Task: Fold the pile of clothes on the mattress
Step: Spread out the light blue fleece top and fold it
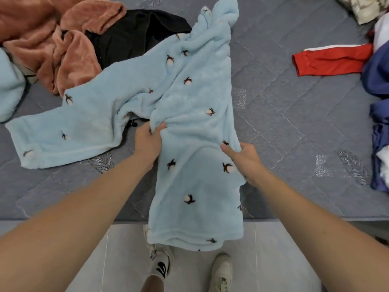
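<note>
Lying across the grey quilted mattress (294, 114), the light blue fleece trousers (189, 114) with small dark-and-white motifs are the garment in hand. One leg runs from the far edge toward the person and hangs over the near mattress edge above the tiled floor (273, 260); the other leg spreads flat to the left, its cuff near the left side of the mattress.

The left hand (147, 142) reaches forward on a nearly straight bare forearm, its fingers (156, 128) curled into a bunched fold of the fleece where the two legs meet. The right hand (242, 161) comes in from the right at the outer edge of the hanging leg, thumb on top of the fabric and the other fingers tucked under the edge, pinching it.

Beyond the trousers, at the far left, a rust-pink plush garment (48, 39) lies crumpled, touching a black garment (130, 36) that the blue fleece partly covers. Another pale blue piece (10, 89) sits at the left edge. Well apart on the right lie a red sleeve (330, 61) with a white stripe and a heap of navy clothing (379, 85). Two pale shoes (221, 272) stand on the floor below.
</note>
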A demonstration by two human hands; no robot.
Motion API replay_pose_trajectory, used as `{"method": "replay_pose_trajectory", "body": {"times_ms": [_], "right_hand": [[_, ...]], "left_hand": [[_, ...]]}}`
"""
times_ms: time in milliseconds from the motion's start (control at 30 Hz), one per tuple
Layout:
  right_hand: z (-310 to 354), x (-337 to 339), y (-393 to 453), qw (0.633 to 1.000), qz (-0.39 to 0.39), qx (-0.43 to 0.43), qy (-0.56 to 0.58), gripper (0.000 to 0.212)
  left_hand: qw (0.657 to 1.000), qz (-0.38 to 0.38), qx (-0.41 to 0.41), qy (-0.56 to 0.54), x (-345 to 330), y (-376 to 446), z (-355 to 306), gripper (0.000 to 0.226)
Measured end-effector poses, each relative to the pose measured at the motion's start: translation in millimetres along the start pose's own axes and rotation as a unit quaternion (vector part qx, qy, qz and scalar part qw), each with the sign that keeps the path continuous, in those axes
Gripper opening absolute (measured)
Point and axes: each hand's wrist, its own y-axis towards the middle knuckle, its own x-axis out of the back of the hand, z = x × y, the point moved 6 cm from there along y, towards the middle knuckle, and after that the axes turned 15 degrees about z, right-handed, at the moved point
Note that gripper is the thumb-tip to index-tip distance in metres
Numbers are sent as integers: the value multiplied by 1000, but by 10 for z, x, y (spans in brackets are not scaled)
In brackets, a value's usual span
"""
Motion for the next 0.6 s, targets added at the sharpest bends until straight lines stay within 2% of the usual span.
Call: {"method": "replay_pose_trajectory", "body": {"times_ms": [33,100,200,233,300,367,433,533,600], "right_hand": [[1,-6,-5,1000,-9,7,-7,19],[-59,-26,-22,1000,-13,2,0,22],[-201,-84,-160,998,12,-29,57,29],[-260,-98,-218,997,23,-35,67,32],[-382,-132,-342,995,42,-45,76,37],[-490,-179,-443,994,53,-40,84,36],[-525,-170,-491,997,30,-20,66,28],[-495,-105,-494,999,-20,30,21,20],[-554,-101,-528,999,-17,33,23,23]], "left_hand": [[1000,-15,-2,9,3,-37,23,11],[999,-14,45,-6,-69,-156,116,19],[984,91,119,-96,-228,-409,255,39],[980,121,121,-98,-253,-504,270,40],[983,141,113,-29,-232,-626,298,33],[985,131,104,51,-177,-641,308,32],[987,106,80,90,-116,-619,282,34],[996,45,32,72,-105,-729,264,25],[996,28,43,73,-161,-879,378,26]]}}
